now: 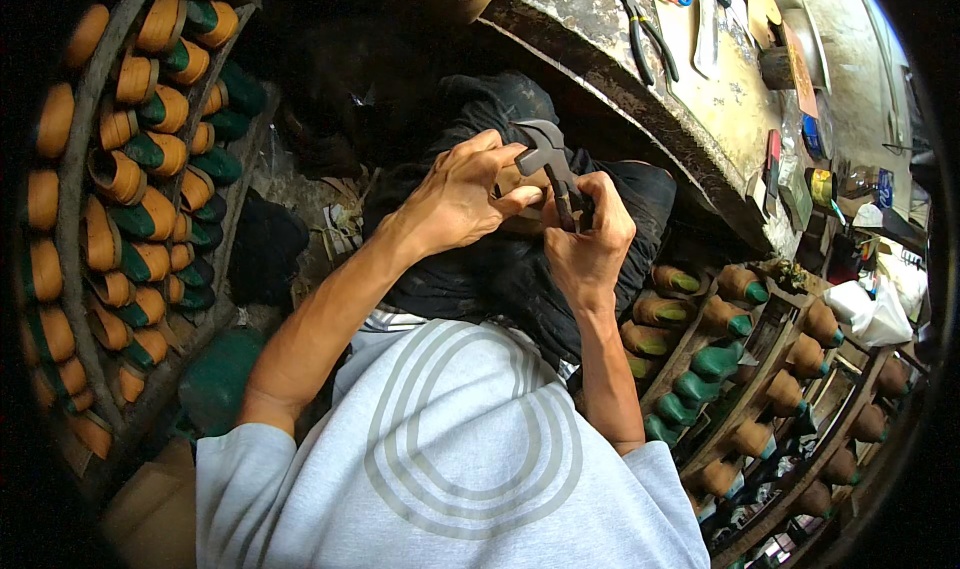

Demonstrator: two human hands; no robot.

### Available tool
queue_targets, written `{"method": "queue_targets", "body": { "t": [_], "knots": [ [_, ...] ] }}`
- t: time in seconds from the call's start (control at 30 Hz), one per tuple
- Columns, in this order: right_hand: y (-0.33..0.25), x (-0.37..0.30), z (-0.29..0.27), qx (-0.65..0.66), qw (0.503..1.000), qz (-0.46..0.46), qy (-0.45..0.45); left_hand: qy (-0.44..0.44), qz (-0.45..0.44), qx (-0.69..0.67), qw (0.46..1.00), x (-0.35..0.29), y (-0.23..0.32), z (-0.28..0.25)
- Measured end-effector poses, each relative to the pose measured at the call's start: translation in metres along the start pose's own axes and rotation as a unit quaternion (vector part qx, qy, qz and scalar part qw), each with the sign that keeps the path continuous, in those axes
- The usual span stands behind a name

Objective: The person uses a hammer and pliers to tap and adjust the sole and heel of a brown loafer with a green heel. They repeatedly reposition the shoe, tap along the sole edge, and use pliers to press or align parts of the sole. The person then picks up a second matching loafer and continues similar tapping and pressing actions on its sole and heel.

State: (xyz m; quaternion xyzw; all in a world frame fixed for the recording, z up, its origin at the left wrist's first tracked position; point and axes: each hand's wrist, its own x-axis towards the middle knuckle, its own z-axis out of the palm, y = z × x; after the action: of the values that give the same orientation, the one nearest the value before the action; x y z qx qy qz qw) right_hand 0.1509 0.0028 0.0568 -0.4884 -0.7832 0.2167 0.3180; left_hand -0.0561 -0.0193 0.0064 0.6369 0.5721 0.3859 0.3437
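hammer (558,174) | long axis slanting, head up-left | right hand (593,231): gripping it | left hand (458,195): hold unclear

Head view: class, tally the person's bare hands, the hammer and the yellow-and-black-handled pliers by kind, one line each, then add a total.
Bare hands: 2 (left hand, right hand)
Hammer: 1
Yellow-and-black-handled pliers: 1
Total: 4
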Motion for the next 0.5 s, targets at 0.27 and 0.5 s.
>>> {"method": "queue_targets", "body": {
  "t": [0.27,0.5],
  "knots": [
    [-0.011,0.002,0.002,-0.096,0.994,-0.034,-0.043,-0.022,0.024,0.041,0.999,-0.009,-0.018,0.008],
    [-0.014,0.01,-0.007,-0.063,0.993,0.015,-0.094,-0.052,-0.018,0.007,0.998,-0.002,-0.012,-0.001]
  ]
}}
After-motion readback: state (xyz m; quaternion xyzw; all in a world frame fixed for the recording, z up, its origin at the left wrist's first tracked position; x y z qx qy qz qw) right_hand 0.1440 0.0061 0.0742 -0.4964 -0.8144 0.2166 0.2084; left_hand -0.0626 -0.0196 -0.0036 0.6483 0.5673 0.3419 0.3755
